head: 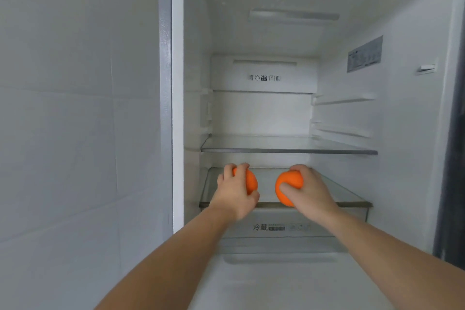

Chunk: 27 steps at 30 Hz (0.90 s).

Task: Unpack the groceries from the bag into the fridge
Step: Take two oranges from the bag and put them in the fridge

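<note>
Over the fridge's lower glass shelf (352, 199), 2 hands each grip 1 orange: left hand (235, 196), left orange (250, 181), right hand (310, 191), right orange (288, 184).

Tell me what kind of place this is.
Likely a home kitchen, at an open fridge: glass shelves, a crisper drawer below, grey tiled wall beside it. Both hands hold oranges over the lower shelf.

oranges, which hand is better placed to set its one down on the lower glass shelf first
Left, narrowly. The left hand holds its orange further in over the lower glass shelf, while the right hand holds its orange close to the shelf's front edge. Whether either orange touches the glass is unclear.
</note>
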Each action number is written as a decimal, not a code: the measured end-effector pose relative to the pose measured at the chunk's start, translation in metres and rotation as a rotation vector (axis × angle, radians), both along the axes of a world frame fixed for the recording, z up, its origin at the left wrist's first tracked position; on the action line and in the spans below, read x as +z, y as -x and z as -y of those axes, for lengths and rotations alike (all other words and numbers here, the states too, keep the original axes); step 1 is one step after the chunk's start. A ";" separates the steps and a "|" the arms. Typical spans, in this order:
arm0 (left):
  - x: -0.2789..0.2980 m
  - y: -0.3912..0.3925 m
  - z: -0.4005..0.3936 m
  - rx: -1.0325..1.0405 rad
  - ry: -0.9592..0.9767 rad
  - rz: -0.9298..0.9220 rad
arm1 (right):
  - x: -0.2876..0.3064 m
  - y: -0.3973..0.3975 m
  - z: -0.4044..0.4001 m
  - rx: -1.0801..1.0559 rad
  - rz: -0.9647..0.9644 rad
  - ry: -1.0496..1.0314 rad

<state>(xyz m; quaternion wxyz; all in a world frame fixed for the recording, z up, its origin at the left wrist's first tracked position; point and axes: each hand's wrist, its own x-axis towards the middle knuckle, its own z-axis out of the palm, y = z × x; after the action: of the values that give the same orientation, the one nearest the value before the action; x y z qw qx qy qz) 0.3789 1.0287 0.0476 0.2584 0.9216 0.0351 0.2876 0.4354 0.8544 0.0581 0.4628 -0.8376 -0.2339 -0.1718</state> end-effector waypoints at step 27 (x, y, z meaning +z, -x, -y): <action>0.002 -0.118 -0.060 0.335 -0.184 -0.188 | -0.007 -0.182 -0.086 0.209 0.033 0.325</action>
<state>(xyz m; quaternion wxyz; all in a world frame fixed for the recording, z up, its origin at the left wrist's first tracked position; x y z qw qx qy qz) 0.4971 1.0888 0.0494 0.1174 0.9453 0.1855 0.2414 0.6177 0.9407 0.0510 0.3327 -0.8695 -0.3521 -0.0964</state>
